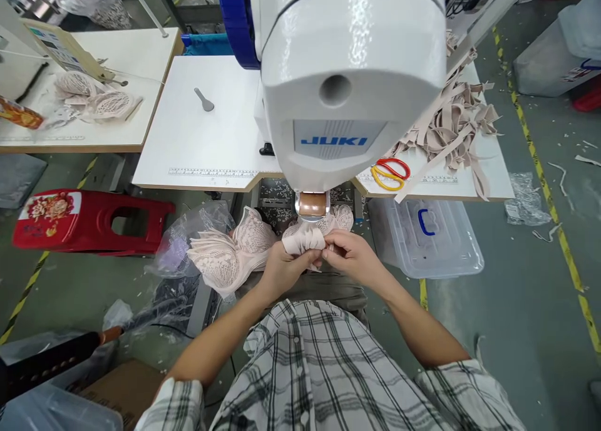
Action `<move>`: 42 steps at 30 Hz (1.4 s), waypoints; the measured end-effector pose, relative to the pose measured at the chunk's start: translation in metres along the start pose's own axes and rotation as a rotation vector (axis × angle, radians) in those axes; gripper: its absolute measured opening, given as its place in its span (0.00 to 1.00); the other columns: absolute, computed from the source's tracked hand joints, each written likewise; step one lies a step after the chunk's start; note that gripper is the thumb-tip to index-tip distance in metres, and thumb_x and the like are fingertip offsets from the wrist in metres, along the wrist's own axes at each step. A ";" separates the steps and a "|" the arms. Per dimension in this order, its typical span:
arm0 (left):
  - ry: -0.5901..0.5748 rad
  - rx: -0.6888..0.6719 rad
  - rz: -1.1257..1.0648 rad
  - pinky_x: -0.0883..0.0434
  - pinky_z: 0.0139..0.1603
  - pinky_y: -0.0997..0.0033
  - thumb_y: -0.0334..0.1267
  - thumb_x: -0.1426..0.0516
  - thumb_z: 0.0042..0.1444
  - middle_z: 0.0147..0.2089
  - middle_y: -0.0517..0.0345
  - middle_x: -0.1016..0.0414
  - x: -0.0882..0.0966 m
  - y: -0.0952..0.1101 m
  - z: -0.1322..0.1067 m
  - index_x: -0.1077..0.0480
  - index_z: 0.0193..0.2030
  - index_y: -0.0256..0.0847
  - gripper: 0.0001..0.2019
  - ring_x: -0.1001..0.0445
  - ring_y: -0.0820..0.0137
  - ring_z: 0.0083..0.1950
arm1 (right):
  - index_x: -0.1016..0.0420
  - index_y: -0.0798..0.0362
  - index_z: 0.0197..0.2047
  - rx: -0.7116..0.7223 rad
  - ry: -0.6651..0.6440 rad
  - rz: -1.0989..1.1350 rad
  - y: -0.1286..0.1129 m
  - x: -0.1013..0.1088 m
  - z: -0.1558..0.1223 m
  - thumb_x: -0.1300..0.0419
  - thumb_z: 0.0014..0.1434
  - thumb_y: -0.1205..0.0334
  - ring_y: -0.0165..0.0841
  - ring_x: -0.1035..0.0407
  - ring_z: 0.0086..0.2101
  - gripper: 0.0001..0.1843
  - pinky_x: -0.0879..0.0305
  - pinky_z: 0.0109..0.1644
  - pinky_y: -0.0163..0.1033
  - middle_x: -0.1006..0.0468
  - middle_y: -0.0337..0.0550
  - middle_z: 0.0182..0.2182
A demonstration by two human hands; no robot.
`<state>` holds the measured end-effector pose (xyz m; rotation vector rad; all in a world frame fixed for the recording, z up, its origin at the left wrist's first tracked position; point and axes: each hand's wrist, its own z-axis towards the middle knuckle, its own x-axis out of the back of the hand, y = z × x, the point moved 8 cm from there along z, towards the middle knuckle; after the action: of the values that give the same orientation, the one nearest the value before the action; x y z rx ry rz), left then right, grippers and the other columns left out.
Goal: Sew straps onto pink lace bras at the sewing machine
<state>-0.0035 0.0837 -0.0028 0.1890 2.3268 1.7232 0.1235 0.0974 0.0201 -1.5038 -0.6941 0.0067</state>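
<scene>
Below the head of a white JUKI sewing machine (345, 93), both hands work on a pale beige bra (305, 239), whose smooth fabric is bunched between them. My left hand (287, 269) is closed on the near left side of this fabric, thumb on top. My right hand (353, 257) pinches its right end, fingertips close to the left thumb. Lace cups (342, 218) show just beyond the right hand, beneath the machine's needle area. Left of my left hand lies a stack of matching lace bras (218, 262). Fingers hide the exact pinched edge.
Red and yellow scissors (390, 173) and a heap of beige fabric strips (455, 127) lie on the table's right side. A small grey tool (204, 100) rests on the left side. A lidded plastic box (434, 237) and a red stool (94, 221) flank me.
</scene>
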 end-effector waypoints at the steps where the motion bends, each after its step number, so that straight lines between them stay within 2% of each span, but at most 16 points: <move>1: -0.025 0.012 0.002 0.26 0.35 0.69 0.51 0.36 0.54 0.29 0.55 0.23 -0.001 0.000 0.002 0.24 0.35 0.35 0.17 0.25 0.69 0.31 | 0.28 0.53 0.29 -0.011 0.009 -0.007 0.002 -0.001 0.000 0.45 0.57 0.63 0.27 0.41 0.27 0.07 0.47 0.31 0.34 0.35 0.36 0.25; 4: -0.052 0.005 0.060 0.28 0.37 0.71 0.49 0.37 0.55 0.32 0.55 0.23 -0.001 0.004 0.005 0.25 0.35 0.36 0.16 0.27 0.70 0.34 | 0.30 0.52 0.28 -0.053 0.060 -0.011 0.010 -0.002 -0.001 0.44 0.56 0.61 0.27 0.42 0.26 0.07 0.48 0.30 0.35 0.36 0.35 0.23; 7: -0.023 0.002 0.130 0.31 0.34 0.72 0.48 0.38 0.56 0.30 0.57 0.26 0.003 0.004 0.006 0.26 0.34 0.36 0.15 0.30 0.71 0.31 | 0.28 0.52 0.30 -0.088 0.096 0.016 0.016 0.001 -0.002 0.42 0.56 0.57 0.28 0.41 0.26 0.08 0.46 0.31 0.35 0.33 0.36 0.24; 11: -0.010 -0.032 0.223 0.35 0.32 0.73 0.48 0.41 0.59 0.27 0.59 0.30 0.009 0.008 0.007 0.26 0.33 0.36 0.15 0.35 0.73 0.28 | 0.25 0.52 0.37 -0.162 0.021 0.174 0.025 0.003 -0.003 0.43 0.58 0.55 0.31 0.33 0.29 0.11 0.37 0.35 0.37 0.24 0.41 0.31; 13: -0.039 -0.044 0.255 0.35 0.33 0.73 0.48 0.41 0.59 0.28 0.59 0.30 0.010 0.012 0.009 0.26 0.35 0.37 0.14 0.35 0.73 0.29 | 0.27 0.52 0.39 -0.182 0.037 0.209 0.028 0.009 -0.004 0.43 0.60 0.55 0.31 0.31 0.31 0.10 0.36 0.36 0.37 0.23 0.42 0.33; 16: -0.076 -0.072 0.294 0.34 0.34 0.73 0.46 0.42 0.59 0.28 0.60 0.30 0.009 0.019 0.011 0.26 0.36 0.37 0.12 0.35 0.72 0.31 | 0.32 0.50 0.40 -0.182 0.091 0.144 0.029 0.017 -0.006 0.41 0.59 0.57 0.28 0.37 0.27 0.08 0.41 0.31 0.34 0.26 0.37 0.31; 20: -0.102 -0.092 0.295 0.33 0.36 0.72 0.43 0.42 0.59 0.30 0.59 0.28 0.003 0.027 0.010 0.26 0.37 0.38 0.10 0.33 0.71 0.32 | 0.38 0.48 0.36 -0.168 0.048 0.054 0.022 0.015 -0.005 0.42 0.59 0.58 0.26 0.46 0.23 0.07 0.48 0.27 0.34 0.36 0.31 0.25; 23: -0.119 -0.119 0.318 0.32 0.38 0.71 0.41 0.43 0.60 0.32 0.58 0.27 -0.002 0.033 0.008 0.25 0.36 0.38 0.09 0.32 0.70 0.34 | 0.41 0.48 0.35 -0.155 -0.011 0.036 0.014 0.012 -0.003 0.43 0.60 0.59 0.27 0.47 0.22 0.07 0.50 0.27 0.34 0.41 0.30 0.22; 28: -0.126 -0.114 0.378 0.32 0.38 0.72 0.40 0.42 0.60 0.32 0.57 0.26 -0.005 0.035 0.007 0.26 0.34 0.37 0.09 0.31 0.70 0.34 | 0.42 0.49 0.34 -0.146 -0.068 0.067 0.008 0.009 -0.001 0.44 0.58 0.62 0.27 0.46 0.24 0.08 0.50 0.29 0.33 0.41 0.28 0.22; 31: -0.126 -0.060 0.376 0.33 0.35 0.72 0.43 0.42 0.60 0.29 0.58 0.27 -0.002 0.028 0.008 0.25 0.34 0.37 0.11 0.32 0.70 0.32 | 0.40 0.49 0.35 -0.184 -0.104 0.154 0.014 0.008 0.001 0.42 0.59 0.59 0.27 0.41 0.25 0.08 0.46 0.31 0.33 0.35 0.29 0.23; 35: -0.136 -0.028 0.359 0.32 0.35 0.72 0.45 0.41 0.59 0.29 0.56 0.25 0.001 0.024 0.011 0.24 0.34 0.36 0.13 0.29 0.69 0.33 | 0.27 0.51 0.37 -0.196 -0.155 0.172 0.020 0.009 0.005 0.40 0.58 0.55 0.31 0.32 0.32 0.08 0.41 0.36 0.35 0.23 0.37 0.30; 38: -0.137 -0.003 0.335 0.31 0.34 0.72 0.47 0.39 0.58 0.28 0.56 0.24 0.003 0.023 0.014 0.23 0.33 0.35 0.15 0.29 0.69 0.31 | 0.23 0.52 0.33 -0.188 -0.170 0.166 0.023 0.009 0.008 0.40 0.57 0.54 0.30 0.34 0.30 0.11 0.42 0.33 0.34 0.24 0.38 0.30; 42: -0.134 0.055 0.231 0.30 0.33 0.72 0.51 0.36 0.54 0.29 0.55 0.22 0.004 0.019 0.020 0.23 0.32 0.34 0.17 0.27 0.69 0.31 | 0.23 0.53 0.32 -0.288 -0.151 0.322 0.030 0.003 0.007 0.39 0.56 0.51 0.26 0.42 0.24 0.13 0.49 0.27 0.33 0.30 0.35 0.25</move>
<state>-0.0032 0.1086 0.0097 0.5849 2.3308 1.6887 0.1352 0.1077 -0.0060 -1.8950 -0.5820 0.2774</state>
